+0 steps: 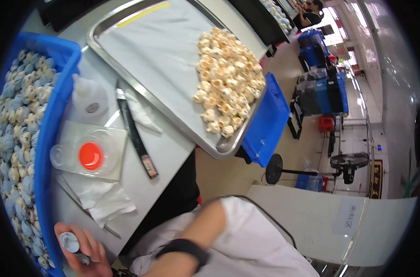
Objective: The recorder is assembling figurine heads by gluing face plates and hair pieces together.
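Note:
My left hand [86,251] is at the lower left, beside the blue bin, with its fingers closed around a small pale grey-blue piece [69,242] that shows a round, whitish end. Part of that piece is hidden by the fingers. My right forearm [211,223], with a black band [184,253] round it, runs down past the lower edge, so the right hand is out of the picture. The blue bin [70,53] on the left is heaped with small blue and cream pieces [18,134]. Closest to the left hand on the table lie a crumpled white tissue [109,203] and a thin metal rod [112,231].
A metal tray [147,94] lined with white sheet holds many cream hollow pieces [228,74]. On the table [161,159] are a black-handled tool [135,134], a clear cup with an orange-red disc [90,156] and a white bottle [89,98]. A standing fan [350,164] is farther right.

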Demonstrator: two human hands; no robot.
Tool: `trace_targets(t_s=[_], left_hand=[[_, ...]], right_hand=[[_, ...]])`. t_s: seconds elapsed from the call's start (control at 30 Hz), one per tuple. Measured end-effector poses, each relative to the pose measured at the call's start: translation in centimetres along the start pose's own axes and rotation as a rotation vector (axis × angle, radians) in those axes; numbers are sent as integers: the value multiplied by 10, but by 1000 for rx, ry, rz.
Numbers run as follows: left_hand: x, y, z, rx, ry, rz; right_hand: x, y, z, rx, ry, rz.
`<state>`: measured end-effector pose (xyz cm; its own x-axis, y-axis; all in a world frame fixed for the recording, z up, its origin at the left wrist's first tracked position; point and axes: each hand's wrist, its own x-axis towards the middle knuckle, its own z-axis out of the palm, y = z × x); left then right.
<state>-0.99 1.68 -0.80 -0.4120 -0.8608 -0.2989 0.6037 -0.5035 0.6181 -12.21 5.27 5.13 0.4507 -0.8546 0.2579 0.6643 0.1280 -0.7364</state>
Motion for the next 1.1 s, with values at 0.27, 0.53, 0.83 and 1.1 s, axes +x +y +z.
trace_targets(t_s=[0.27,0.53,0.83,1.1], left_hand=[[2,4,-10,213,-115,13],[7,13,-5,199,-89,-47],[3,12,-10,278,-13,-204],[8,26,0,360,-306,-358]], right_hand=[[-131,-90,-96,-1676,1408,290],[-127,-84,-120,-1979,1210,570],[-128,-75,-116,-1851,1284,487],[-45,-27,-77,-1165,305,-457]])
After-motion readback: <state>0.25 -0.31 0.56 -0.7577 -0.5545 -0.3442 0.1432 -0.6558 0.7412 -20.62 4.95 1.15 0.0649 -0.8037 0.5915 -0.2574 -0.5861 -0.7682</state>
